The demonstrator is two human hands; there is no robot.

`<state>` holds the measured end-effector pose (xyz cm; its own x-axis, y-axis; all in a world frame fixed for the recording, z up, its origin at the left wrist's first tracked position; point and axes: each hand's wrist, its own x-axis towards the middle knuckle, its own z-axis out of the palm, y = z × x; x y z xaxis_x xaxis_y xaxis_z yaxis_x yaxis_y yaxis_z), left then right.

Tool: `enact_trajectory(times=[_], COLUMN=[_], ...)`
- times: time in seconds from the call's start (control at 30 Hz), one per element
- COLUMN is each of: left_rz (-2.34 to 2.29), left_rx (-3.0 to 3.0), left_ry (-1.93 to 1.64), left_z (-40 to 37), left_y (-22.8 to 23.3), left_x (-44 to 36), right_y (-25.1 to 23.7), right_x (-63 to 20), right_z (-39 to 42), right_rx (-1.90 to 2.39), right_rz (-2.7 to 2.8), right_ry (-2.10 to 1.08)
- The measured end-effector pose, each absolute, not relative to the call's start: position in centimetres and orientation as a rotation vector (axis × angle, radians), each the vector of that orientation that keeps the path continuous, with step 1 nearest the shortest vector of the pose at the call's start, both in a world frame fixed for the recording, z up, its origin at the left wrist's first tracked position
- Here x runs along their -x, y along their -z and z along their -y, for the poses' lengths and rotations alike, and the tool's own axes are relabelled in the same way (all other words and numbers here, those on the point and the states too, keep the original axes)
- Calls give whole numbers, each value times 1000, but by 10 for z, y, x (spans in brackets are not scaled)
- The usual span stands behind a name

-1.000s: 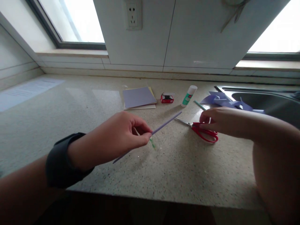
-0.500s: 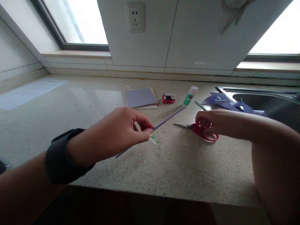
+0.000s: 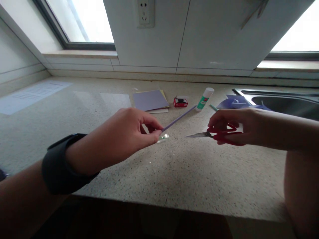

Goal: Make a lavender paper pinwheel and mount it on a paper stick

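- Pinching the purple stick (image 3: 178,119), left hand (image 3: 134,132), tip towards two o'clock!
- Right hand (image 3: 235,117) gripping red-handled scissors (image 3: 199,135), blades pointing to nine o'clock!
- Glue stick (image 3: 204,99), twelve o'clock from the scissors!

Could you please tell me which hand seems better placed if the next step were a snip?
Probably the right hand: it holds the red-handled scissors, blades pointing toward the left hand. The left hand is occupied, pinching the thin purple stick, so it seems better suited to steadying.
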<state>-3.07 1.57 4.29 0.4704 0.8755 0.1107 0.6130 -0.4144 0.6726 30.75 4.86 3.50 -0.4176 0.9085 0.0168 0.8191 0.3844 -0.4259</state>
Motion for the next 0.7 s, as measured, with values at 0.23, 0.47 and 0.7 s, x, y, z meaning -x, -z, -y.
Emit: enact_trajectory(times=[0.23,0.47,0.7], left_rz=[-1256,-1261,-1242], left_rx=[-2188,-2169,-2300], left_ry=[-603,-636,-622], left_z=[-16,-14,-10], left_y=[-43,-44,-43], left_x=[28,28,26], right_y=[-34,-32,-30], right_x=[-298,-288,-271], right_z=[-46,-44,-43], right_rx=[1332,1308,1263], right_rz=[2656,2715,2686], right_ry=[-612,-587,-676])
